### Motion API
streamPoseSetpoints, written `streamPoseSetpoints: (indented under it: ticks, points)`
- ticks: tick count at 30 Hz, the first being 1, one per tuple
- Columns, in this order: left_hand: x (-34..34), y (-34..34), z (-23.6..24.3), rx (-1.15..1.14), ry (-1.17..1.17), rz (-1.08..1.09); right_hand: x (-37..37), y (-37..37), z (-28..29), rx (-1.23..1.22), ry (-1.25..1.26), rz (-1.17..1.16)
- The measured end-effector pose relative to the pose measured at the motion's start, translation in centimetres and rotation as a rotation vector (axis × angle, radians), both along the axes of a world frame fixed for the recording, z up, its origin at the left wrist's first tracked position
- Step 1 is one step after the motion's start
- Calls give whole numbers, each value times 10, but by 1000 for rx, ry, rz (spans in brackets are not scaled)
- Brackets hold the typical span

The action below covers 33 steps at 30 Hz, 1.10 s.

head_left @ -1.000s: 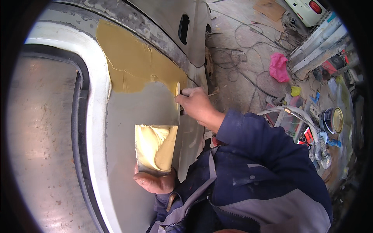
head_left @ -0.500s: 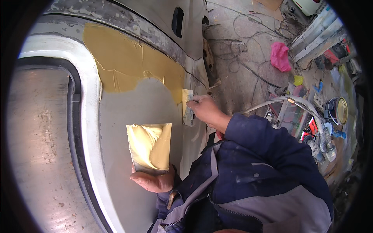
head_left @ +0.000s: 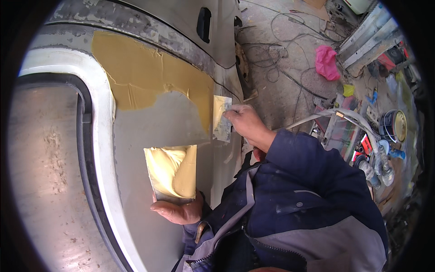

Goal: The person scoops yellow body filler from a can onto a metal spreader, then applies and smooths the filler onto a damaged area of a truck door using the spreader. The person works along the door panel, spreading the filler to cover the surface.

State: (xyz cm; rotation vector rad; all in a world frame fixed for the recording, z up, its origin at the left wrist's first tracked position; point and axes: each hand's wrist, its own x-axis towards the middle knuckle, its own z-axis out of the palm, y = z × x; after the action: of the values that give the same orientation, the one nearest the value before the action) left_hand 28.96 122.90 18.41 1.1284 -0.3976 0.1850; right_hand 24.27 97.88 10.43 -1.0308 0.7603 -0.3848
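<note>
My left hand [head_left: 178, 211] holds a flat metal plate by its lower edge, and a thick smooth heap of yellow body filler [head_left: 174, 170] covers most of it. Between the fingers and thumb of my right hand [head_left: 249, 123] is a putty spreader [head_left: 221, 119], its face partly smeared with filler. The spreader stands at the edge of the grey vehicle panel [head_left: 154, 129]; I cannot tell whether it touches. A broad coat of filler [head_left: 145, 75] with ridges lies on the upper part of that panel, its tail running down near the spreader.
A window with a black rubber seal [head_left: 84, 136] lies on the left, inside a white frame. The door handle recess [head_left: 204, 25] is farther up. Cables [head_left: 294, 81], a pink bag [head_left: 326, 62], an open can [head_left: 393, 126] and a hose [head_left: 337, 112] with sanders lie on the floor at right.
My right hand has moved slightly right and up, and the spreader has turned to show more of its face. The left hand with the filler plate stays nearly in place.
</note>
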Motion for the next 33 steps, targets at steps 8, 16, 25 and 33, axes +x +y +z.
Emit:
streamPoseSetpoints:
  ticks: [8,16,25,33]
  points:
    - [-6,-19,19,-44,83,59,19,7,3,-141,60,85]
    - [-2,11,-4,128,298,292,21,-58,-17,145,-26,-10]
    - [-13,-6,9,-71,93,71,56,-71,-43,-81,146,98]
    - [-21,-29,33,29,116,123,29,-77,-37,118,-138,56]
